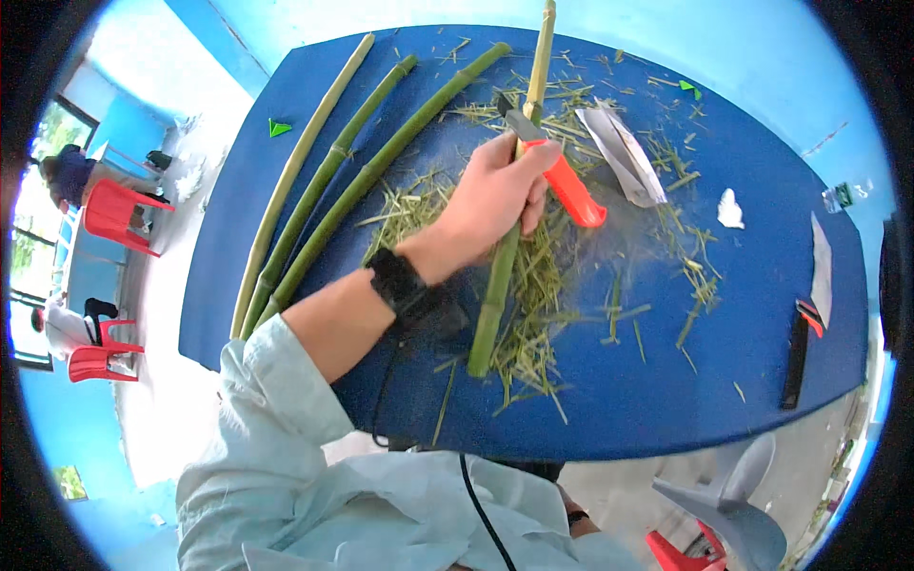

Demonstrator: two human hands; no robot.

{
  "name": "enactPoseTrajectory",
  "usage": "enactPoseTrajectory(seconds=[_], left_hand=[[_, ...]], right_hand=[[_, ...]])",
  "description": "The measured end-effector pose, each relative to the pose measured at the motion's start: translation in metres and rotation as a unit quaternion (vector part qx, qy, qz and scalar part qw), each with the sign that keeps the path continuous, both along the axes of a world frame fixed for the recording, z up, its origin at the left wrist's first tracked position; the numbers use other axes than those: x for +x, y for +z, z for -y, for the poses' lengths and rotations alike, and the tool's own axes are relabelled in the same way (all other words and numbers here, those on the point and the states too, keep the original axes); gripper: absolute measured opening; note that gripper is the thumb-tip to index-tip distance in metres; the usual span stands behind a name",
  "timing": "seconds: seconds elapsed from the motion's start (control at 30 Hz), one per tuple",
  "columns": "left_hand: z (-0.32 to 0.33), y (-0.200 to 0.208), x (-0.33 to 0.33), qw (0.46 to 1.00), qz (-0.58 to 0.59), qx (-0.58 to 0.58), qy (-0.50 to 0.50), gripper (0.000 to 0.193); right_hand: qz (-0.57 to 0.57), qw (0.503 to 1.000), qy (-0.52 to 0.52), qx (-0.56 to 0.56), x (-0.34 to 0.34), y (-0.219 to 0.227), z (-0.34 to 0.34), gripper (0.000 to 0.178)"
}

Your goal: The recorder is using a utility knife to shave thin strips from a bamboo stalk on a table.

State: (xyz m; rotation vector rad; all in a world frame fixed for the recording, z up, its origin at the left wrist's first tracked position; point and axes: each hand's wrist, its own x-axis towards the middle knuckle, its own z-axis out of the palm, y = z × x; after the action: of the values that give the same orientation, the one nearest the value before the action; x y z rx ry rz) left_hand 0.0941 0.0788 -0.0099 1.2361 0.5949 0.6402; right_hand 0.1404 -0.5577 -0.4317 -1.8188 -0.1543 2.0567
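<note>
My left hand (pixel 490 200) is closed around a green bamboo stalk (pixel 495 295) that lies lengthwise on the round blue table (pixel 666 381); its far end (pixel 543 48) is pale and stripped. A knife with an orange handle (pixel 571 190) sits slanted across the stalk right at my fingers, its blade (pixel 519 122) against the stalk. My thumb touches the handle; I cannot tell whether the hand grips the knife too. A black strap (pixel 400 281) circles my wrist. My right hand is out of sight; only a bit of wrist (pixel 576 519) shows below the table edge.
Three long green stalks (pixel 324 181) lie side by side on the table's left. Green shavings (pixel 533 343) are scattered around the middle. A grey blade (pixel 624 152), a white scrap (pixel 730 209) and a black-handled knife (pixel 795 362) lie to the right. Red chairs (pixel 114 214) and people stand far left.
</note>
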Motion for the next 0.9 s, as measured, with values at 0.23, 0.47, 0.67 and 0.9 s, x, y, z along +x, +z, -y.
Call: enactPoseTrajectory(seconds=[0.23,0.47,0.67,0.9], left_hand=[[0.012,0.012,0.004,0.997,-0.035,-0.061,0.010,0.025],[0.004,0.020,-0.005,0.985,-0.050,-0.163,-0.025,0.031],[0.007,0.020,0.003,0.986,-0.077,-0.149,0.015,0.050],[0.009,0.018,-0.005,0.987,-0.062,-0.145,0.007,0.032]], right_hand=[[-0.040,0.996,-0.079,-0.021,-0.008,-0.069,-0.137,0.032],[-0.090,0.987,-0.131,0.006,-0.017,-0.110,-0.298,0.030],[-0.104,0.976,-0.191,0.017,-0.019,-0.133,-0.367,0.029],[-0.104,0.975,-0.198,-0.016,-0.015,-0.129,-0.302,0.028]])
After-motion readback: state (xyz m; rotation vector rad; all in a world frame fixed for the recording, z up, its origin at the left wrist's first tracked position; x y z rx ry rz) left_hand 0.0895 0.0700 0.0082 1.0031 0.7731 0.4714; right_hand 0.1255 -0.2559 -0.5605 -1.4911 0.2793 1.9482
